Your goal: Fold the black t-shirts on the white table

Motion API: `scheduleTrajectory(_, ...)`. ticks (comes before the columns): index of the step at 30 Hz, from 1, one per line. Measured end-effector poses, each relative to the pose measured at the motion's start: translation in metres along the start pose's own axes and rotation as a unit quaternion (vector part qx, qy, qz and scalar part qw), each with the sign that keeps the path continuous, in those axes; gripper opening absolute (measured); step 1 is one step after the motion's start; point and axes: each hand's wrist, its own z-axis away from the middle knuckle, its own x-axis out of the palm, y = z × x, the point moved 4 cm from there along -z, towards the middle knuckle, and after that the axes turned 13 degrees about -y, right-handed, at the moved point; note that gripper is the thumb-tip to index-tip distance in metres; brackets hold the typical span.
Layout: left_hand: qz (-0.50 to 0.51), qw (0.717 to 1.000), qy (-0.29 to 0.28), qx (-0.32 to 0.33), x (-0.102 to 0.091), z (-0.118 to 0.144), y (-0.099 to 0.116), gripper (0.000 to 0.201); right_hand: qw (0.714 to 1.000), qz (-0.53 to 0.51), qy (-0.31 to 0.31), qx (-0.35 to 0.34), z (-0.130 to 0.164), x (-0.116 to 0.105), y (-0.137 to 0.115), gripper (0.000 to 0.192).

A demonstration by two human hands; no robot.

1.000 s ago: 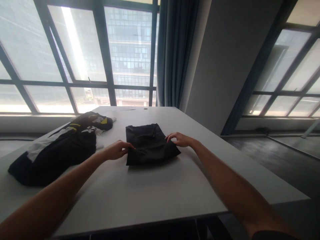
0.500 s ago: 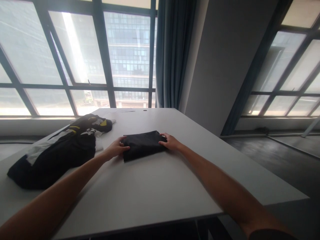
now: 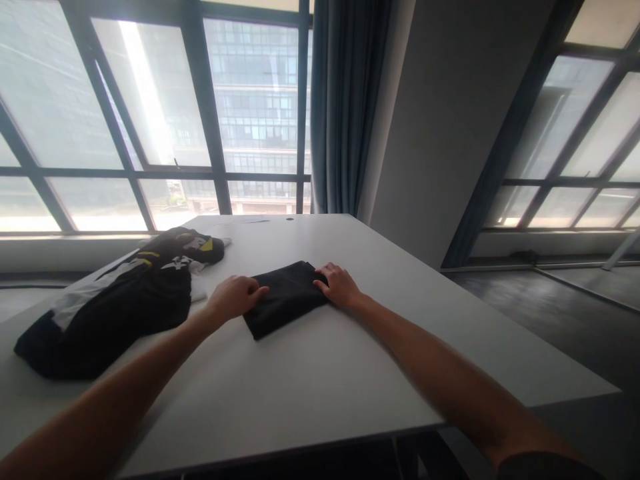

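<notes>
A black garment (image 3: 285,298), folded into a small flat rectangle, lies on the white table (image 3: 310,380) a little beyond its middle. My left hand (image 3: 235,297) rests on the garment's left edge with the fingers curled over it. My right hand (image 3: 339,285) lies flat on the garment's right far corner, fingers spread on the cloth. Both arms reach forward from the near edge of the table.
A heap of dark clothes (image 3: 115,303) with white and yellow patches lies at the table's left side. The table's right edge (image 3: 500,313) drops to a dark floor. Large windows and a blue curtain (image 3: 345,107) stand behind the table.
The black garment was folded in half from a larger rectangle into a narrow one. Both hands then shifted onto its top, and the folded piece now sits slightly turned.
</notes>
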Motion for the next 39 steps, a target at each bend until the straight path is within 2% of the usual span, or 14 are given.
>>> scheduleTrajectory(2, -0.039, 0.989, 0.101, 0.098, 0.007, 0.000, 0.016, 0.046, 0.999, 0.014, 0.019, -0.031, 0.002, 0.000, -0.013, 0.041)
scheduleTrajectory(3, -0.040, 0.983, 0.102, 0.147, 0.015, -0.002, 0.023, 0.047, 0.998, 0.012, 0.011, -0.057, 0.002, 0.003, -0.020, 0.043)
scheduleTrajectory(5, -0.032, 0.978, 0.038, 0.203, 0.038, -0.009, 0.030, 0.056, 0.993, -0.002, -0.043, -0.106, 0.000, 0.014, -0.032, 0.047)
scheduleTrajectory(7, -0.025, 0.980, -0.052, 0.190, 0.058, -0.018, 0.028, 0.063, 0.985, -0.017, -0.116, -0.128, -0.002, 0.028, -0.036, 0.049)
scheduleTrajectory(9, -0.023, 0.984, -0.104, 0.146, 0.070, -0.025, 0.018, 0.067, 0.979, -0.030, -0.167, -0.113, -0.006, 0.037, -0.032, 0.054)
scheduleTrajectory(16, -0.019, 0.997, -0.069, 0.026, 0.055, -0.037, -0.033, 0.071, 0.979, -0.035, -0.201, 0.014, -0.013, 0.035, 0.013, 0.071)
scheduleTrajectory(19, -0.026, 0.997, -0.065, -0.022, 0.049, -0.036, -0.040, 0.075, 0.986, 0.006, -0.161, 0.041, -0.007, 0.027, 0.015, 0.066)
scheduleTrajectory(21, -0.038, 0.998, -0.039, -0.039, 0.047, -0.031, -0.034, 0.075, 0.995, 0.032, -0.092, 0.011, -0.004, 0.021, 0.003, 0.060)
scheduleTrajectory(23, -0.041, 0.999, -0.003, -0.005, 0.047, -0.025, -0.018, 0.072, 0.997, 0.033, -0.050, -0.050, -0.002, 0.020, -0.016, 0.058)
scheduleTrajectory(26, -0.029, 0.996, -0.034, 0.082, 0.057, -0.017, 0.010, 0.072, 0.986, 0.002, -0.120, -0.119, -0.004, 0.032, -0.037, 0.058)
scheduleTrajectory(28, -0.026, 0.990, -0.091, 0.105, 0.066, -0.014, 0.021, 0.076, 0.977, -0.015, -0.180, -0.117, -0.008, 0.040, -0.039, 0.060)
scheduleTrajectory(30, -0.026, 0.986, -0.123, 0.108, 0.071, -0.014, 0.022, 0.080, 0.976, -0.026, -0.198, -0.087, -0.011, 0.040, -0.029, 0.064)
scheduleTrajectory(34, -0.006, 0.990, -0.119, 0.082, 0.064, -0.025, -0.006, 0.076, 0.976, -0.069, -0.197, -0.060, -0.009, 0.030, -0.005, 0.073)
scheduleTrajectory(39, -0.017, 0.995, -0.091, -0.033, 0.046, -0.039, -0.071, 0.073, 0.963, -0.119, -0.201, -0.133, -0.002, 0.020, 0.003, 0.074)
